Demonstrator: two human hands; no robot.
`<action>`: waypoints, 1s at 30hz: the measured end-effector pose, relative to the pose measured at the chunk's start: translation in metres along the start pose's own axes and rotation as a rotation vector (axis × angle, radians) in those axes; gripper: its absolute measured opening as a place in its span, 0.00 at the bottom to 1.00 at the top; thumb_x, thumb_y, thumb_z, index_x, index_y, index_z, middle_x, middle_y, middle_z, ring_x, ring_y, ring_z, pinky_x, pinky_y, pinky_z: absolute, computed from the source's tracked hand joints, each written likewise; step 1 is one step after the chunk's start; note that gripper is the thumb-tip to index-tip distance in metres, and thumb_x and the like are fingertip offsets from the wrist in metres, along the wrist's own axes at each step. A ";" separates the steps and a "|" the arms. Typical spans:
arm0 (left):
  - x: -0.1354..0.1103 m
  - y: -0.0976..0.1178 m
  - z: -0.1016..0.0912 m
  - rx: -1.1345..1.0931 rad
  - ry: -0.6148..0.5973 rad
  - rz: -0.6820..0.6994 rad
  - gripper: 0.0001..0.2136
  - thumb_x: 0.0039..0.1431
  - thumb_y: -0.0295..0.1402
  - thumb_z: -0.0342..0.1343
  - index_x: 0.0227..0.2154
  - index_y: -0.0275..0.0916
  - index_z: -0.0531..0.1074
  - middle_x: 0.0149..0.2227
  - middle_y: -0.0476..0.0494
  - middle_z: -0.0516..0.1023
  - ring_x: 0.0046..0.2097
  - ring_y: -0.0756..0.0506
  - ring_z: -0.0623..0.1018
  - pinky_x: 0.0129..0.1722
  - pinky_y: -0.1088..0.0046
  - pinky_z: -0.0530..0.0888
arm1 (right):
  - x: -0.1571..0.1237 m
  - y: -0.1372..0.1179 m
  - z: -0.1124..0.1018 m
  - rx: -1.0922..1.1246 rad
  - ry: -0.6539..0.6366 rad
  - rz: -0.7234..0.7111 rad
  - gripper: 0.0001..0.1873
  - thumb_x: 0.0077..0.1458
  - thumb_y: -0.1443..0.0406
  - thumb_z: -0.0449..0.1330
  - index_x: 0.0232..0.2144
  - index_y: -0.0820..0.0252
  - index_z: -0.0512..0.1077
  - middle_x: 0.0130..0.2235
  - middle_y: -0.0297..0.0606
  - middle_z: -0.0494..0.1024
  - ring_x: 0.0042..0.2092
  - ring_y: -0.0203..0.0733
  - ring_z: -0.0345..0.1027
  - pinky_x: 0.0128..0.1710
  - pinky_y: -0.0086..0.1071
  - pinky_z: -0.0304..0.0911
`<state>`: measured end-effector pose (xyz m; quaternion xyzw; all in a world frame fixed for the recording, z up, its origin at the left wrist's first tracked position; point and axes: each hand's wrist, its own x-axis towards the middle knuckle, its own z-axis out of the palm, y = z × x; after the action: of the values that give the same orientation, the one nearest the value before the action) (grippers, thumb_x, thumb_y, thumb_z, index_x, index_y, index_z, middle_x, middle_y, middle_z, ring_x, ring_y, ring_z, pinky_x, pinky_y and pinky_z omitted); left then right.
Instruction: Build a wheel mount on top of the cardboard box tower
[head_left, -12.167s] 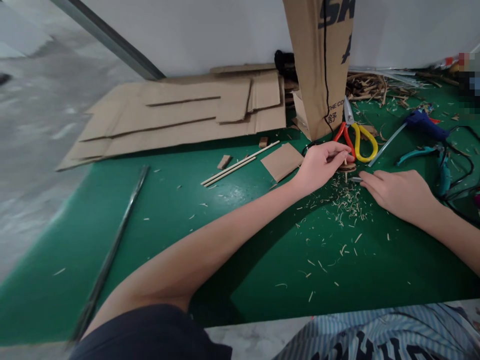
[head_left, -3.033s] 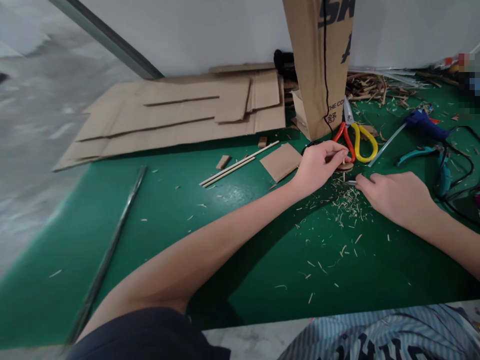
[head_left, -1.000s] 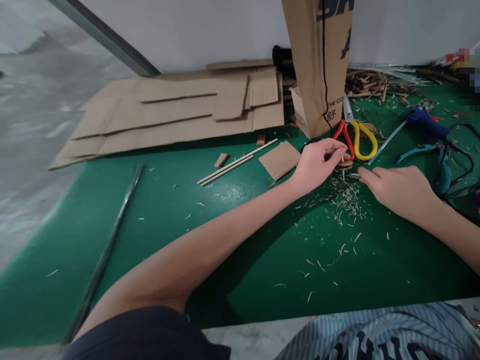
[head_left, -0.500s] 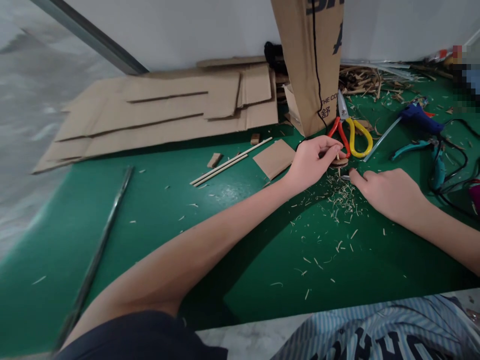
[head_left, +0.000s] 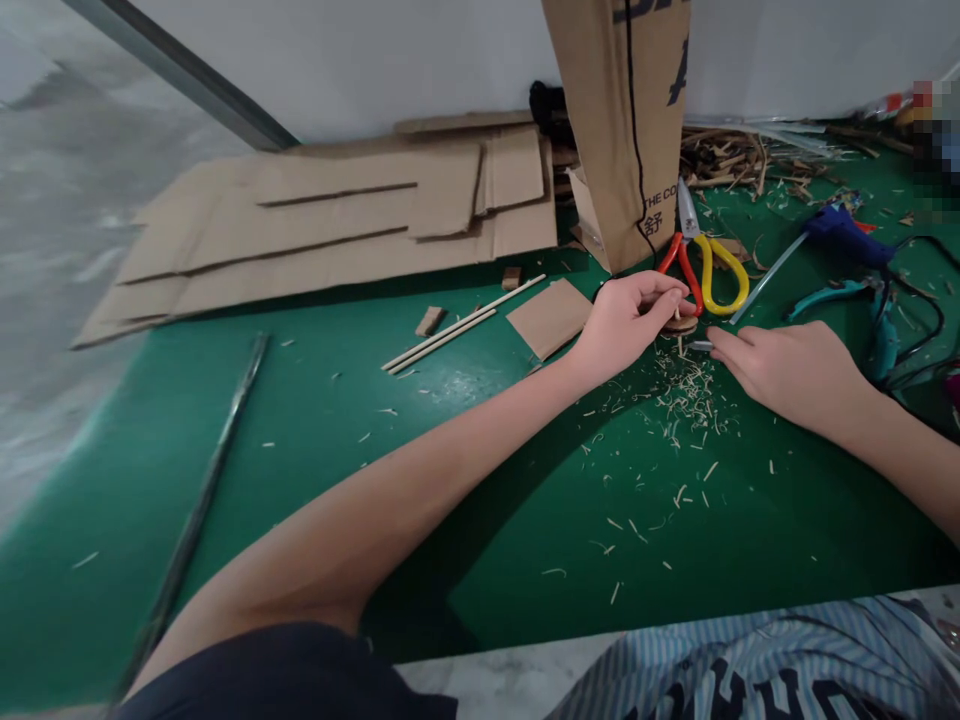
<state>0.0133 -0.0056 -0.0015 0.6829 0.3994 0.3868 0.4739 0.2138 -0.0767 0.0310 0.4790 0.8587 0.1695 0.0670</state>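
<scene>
My left hand (head_left: pixel 626 322) reaches across the green mat (head_left: pixel 480 480) and pinches a small round cardboard piece on a thin stick (head_left: pixel 681 324). Close on its right, my right hand (head_left: pixel 791 370) is closed round a small metal blade (head_left: pixel 701 345) whose tip points at the stick. Pale shavings (head_left: pixel 686 400) lie scattered under and in front of both hands.
Red-and-yellow scissors (head_left: pixel 705 265) lie just behind the hands, beside a tall upright cardboard piece (head_left: pixel 622 120). A blue glue gun (head_left: pixel 844 228), teal pliers (head_left: pixel 832 295) and black cable are at the right. Flat cardboard sheets (head_left: pixel 322 220), two thin sticks (head_left: pixel 457 325) and a cardboard square (head_left: pixel 549 317) lie left.
Both hands stay at the same spot on the small piece; only the camera view has shifted slightly.
</scene>
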 end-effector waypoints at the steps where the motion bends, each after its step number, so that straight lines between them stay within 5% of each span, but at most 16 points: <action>1: 0.000 0.000 0.000 -0.005 -0.001 -0.004 0.09 0.66 0.33 0.52 0.42 0.35 0.75 0.41 0.40 0.85 0.42 0.48 0.84 0.44 0.73 0.81 | 0.002 0.000 0.001 0.003 0.012 0.010 0.22 0.71 0.61 0.42 0.48 0.58 0.75 0.26 0.36 0.76 0.21 0.35 0.60 0.24 0.34 0.34; 12: -0.001 0.002 0.000 0.030 -0.001 0.002 0.09 0.67 0.33 0.52 0.41 0.36 0.75 0.41 0.40 0.85 0.44 0.47 0.84 0.46 0.72 0.80 | 0.007 -0.003 0.014 -0.005 0.054 0.027 0.21 0.67 0.67 0.45 0.55 0.60 0.72 0.31 0.40 0.79 0.24 0.36 0.63 0.25 0.35 0.35; 22: 0.000 0.001 0.001 -0.014 0.013 -0.004 0.09 0.66 0.34 0.53 0.40 0.35 0.75 0.40 0.40 0.85 0.41 0.48 0.84 0.43 0.72 0.80 | -0.002 -0.009 -0.005 -0.018 -0.079 -0.082 0.25 0.60 0.75 0.48 0.57 0.64 0.72 0.27 0.40 0.78 0.22 0.38 0.64 0.23 0.35 0.36; 30: 0.001 0.000 0.000 -0.013 0.020 0.005 0.07 0.64 0.33 0.54 0.37 0.37 0.74 0.39 0.41 0.85 0.41 0.48 0.84 0.44 0.73 0.80 | -0.001 -0.007 0.002 -0.015 0.002 -0.022 0.20 0.64 0.69 0.48 0.53 0.58 0.74 0.27 0.38 0.77 0.22 0.36 0.62 0.25 0.35 0.34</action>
<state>0.0135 -0.0048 -0.0011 0.6769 0.3999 0.3975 0.4732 0.2098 -0.0805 0.0263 0.4689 0.8627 0.1754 0.0717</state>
